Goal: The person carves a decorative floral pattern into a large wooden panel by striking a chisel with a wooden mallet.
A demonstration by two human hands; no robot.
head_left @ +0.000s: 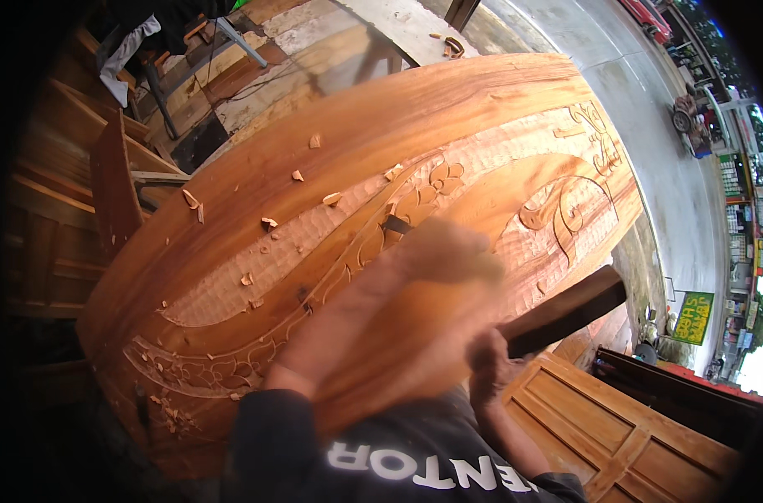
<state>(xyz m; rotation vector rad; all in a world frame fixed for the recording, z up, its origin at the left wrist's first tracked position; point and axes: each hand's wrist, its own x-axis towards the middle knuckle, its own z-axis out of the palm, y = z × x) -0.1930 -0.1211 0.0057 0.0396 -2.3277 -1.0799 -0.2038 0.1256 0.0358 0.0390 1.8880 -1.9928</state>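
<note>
A large curved wooden panel (373, 113) lies in front of me, carved with flowers, scrolls and textured bands, with loose chips (331, 198) scattered on it. My left hand (440, 251), smeared by motion, is closed on a chisel (395, 226) whose dark blade rests over the carved flower band at mid-panel. Down at the right, near the panel's lower edge, my right hand (490, 360) grips a dark, chunky wooden mallet (566, 310), its long head angled up to the right.
Paneled wooden doors (591, 423) lie at lower right. Wooden furniture (63, 235) stands at left, with chair legs (230, 38) behind it. A pale board (407, 25) with small tools is beyond the panel. A street (666, 193) with a parked vehicle (683, 117) and shopfronts runs along the right.
</note>
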